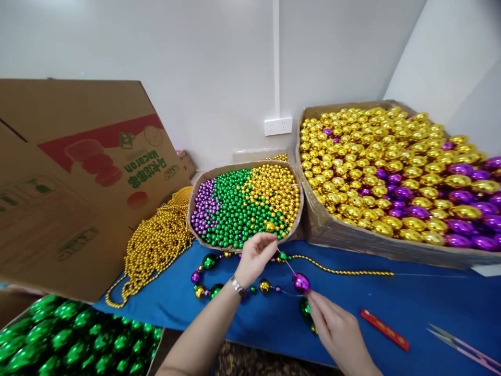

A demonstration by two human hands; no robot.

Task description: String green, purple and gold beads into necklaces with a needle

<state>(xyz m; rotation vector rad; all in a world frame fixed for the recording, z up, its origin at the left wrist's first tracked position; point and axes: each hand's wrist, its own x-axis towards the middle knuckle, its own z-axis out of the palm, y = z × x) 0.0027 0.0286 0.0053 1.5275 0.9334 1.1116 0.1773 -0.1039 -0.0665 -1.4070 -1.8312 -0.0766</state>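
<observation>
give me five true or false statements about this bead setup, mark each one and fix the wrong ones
1. The right hand holds a large purple bead. True.
2. The left wrist is bare. False: a silvery band circles it.
3. A thin string runs from the left hand to that bead. True.
4. The small beads in the middle box are all gold. False: they are purple, green and gold.
5. A red strip-shaped item lies on the blue cloth, left of the scissors. True.

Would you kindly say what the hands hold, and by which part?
The left hand pinches the string beyond the purple bead; the right hand holds the bead's lower edge.
</observation>
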